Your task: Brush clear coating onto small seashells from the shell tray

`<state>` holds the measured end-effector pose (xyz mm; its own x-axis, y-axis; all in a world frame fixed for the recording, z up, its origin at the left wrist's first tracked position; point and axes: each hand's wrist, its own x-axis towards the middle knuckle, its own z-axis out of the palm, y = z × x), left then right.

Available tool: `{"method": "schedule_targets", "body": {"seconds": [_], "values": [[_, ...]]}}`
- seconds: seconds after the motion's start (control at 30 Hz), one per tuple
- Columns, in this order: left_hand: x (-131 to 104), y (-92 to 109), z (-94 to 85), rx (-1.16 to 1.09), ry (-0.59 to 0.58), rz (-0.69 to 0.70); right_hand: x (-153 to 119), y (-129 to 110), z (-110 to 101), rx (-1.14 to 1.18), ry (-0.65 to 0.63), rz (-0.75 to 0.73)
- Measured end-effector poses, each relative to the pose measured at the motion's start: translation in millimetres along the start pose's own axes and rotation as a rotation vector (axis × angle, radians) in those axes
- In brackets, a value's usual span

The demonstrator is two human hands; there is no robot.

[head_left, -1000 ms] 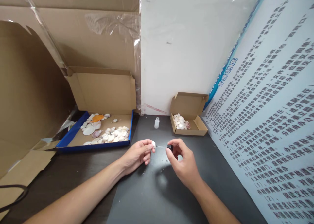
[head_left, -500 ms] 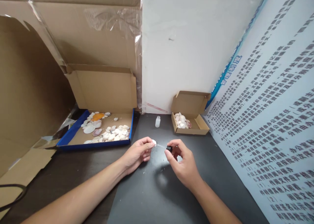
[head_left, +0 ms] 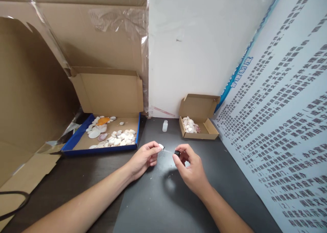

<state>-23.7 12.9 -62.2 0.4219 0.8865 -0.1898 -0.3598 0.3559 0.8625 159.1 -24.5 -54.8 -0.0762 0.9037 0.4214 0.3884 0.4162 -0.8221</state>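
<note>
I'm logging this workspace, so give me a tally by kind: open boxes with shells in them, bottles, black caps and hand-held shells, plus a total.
Open boxes: 2, the blue-sided box and the small brown box
Bottles: 1, the whitish bottle
Black caps: 1, the black cap in the right hand
Hand-held shells: 1, the white shell in the left hand
Total: 5

Likely an office: printed rules poster (head_left: 273, 117)

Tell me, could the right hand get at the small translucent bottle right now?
Probably yes: the bottle stands a little beyond the right hand, and nothing seems to block the way. That hand does pinch a black cap, though, so it would likely need to free its grip first.
</note>
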Motion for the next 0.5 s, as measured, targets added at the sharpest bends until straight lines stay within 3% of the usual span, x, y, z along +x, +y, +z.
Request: {"method": "schedule_targets", "body": {"seconds": [0.5], "values": [[0.5, 1.3, 1.0, 0.035, 0.014, 0.005, 1.2, 1.2, -1.5, -0.130, 0.054, 0.003]]}}
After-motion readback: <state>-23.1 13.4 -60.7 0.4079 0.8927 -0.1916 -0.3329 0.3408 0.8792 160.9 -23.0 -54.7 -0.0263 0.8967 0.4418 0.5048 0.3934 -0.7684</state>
